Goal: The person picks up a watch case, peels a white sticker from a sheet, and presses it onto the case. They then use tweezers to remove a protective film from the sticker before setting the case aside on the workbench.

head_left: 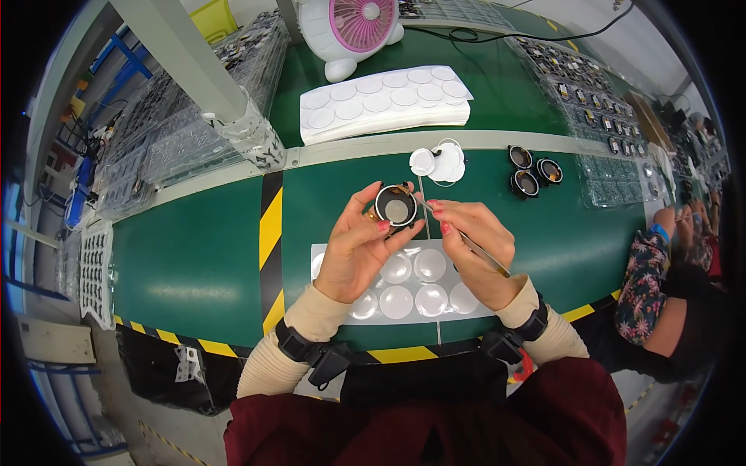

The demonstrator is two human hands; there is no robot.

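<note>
My left hand (348,252) holds a round black part with a bright rim and a greyish disc inside (396,210), its face tilted up between thumb and fingers. In my right hand (483,247) a pair of slim metal tweezers (488,258) is pinched, the tip at the upper right edge of the round part. Whether the tip grips anything is too small to tell. Below both hands lies a pale sheet (413,301) with rows of round clear-white stickers, partly covered by my hands.
Loose white discs (447,163) lie beyond my hands. Three similar round black parts (525,183) sit to the right. A stack of white sticker sheets (385,128) and a white-pink fan (339,46) stand farther back. Clear parts trays (614,182) line the right; a person's sleeve (643,287) is beside them.
</note>
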